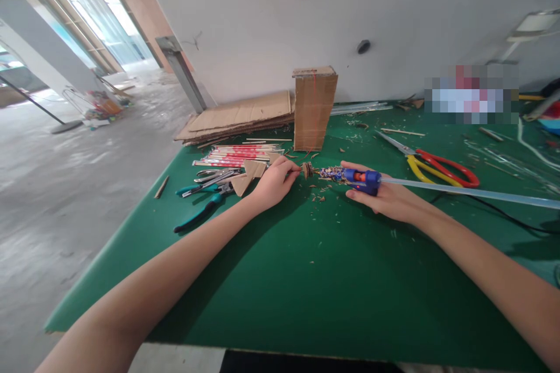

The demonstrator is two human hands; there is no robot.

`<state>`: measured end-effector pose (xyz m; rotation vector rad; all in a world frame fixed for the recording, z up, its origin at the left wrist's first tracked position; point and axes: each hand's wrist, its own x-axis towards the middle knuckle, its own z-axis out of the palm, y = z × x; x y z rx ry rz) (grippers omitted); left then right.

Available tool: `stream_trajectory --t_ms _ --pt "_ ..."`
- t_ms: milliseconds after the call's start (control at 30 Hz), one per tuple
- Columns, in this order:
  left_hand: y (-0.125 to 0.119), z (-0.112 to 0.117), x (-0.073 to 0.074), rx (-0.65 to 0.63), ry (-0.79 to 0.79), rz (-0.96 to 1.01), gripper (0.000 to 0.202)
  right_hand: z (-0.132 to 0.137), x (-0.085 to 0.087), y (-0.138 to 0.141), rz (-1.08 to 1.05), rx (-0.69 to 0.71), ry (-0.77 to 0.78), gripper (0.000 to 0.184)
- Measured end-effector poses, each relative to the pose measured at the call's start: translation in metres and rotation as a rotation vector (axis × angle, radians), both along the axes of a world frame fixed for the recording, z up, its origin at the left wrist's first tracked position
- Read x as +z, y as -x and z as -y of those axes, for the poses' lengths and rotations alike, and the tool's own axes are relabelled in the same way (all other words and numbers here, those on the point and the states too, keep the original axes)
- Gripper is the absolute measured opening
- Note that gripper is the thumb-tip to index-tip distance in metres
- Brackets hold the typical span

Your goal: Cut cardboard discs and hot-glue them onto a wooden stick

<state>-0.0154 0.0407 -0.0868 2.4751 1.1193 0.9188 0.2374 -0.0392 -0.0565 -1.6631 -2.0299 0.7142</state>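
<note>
My right hand [391, 201] is wrapped around a blue hot glue gun [368, 180], and a long clear glue stick [455, 189] runs out of its back to the right. The gun's nozzle end points left, close to a small round brown cardboard piece [307, 170]. With its fingers pinched together, my left hand [275, 183] holds that piece from the left side. Whether the nozzle touches the cardboard is too small to tell. Brown scraps [321, 199] lie on the green tabletop [271, 280] below. Just left of my left hand is a cut cardboard shape [249, 176].
A tall cardboard box [315, 111] stands behind my hands, beside stacked cardboard sheets [245, 113]. Wrapped chopsticks [240, 154] and teal-handled pliers [201, 213] lie left. Red-and-yellow scissors [433, 169] and a black cable [503, 218] lie right. The table's left edge [118, 239] borders the floor.
</note>
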Motion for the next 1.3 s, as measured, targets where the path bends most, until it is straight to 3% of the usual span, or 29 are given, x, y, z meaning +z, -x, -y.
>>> stream_trajectory --t_ms 233,900,1300 --pt "-0.0001 0.0011 0.0014 0.015 0.007 -0.01 0.013 -0.0014 -0.0014 -0.002 -0.042 0.058 -0.028 0.062" --pt "0.0 0.0003 0.0007 0.026 0.012 -0.013 0.015 -0.0017 -0.0049 -0.0046 -0.028 0.041 -0.08 0.061" --pt "0.0003 -0.0011 0.0005 0.016 0.004 -0.029 0.017 -0.0013 -0.0026 -0.0029 0.025 0.026 -0.002 0.064"
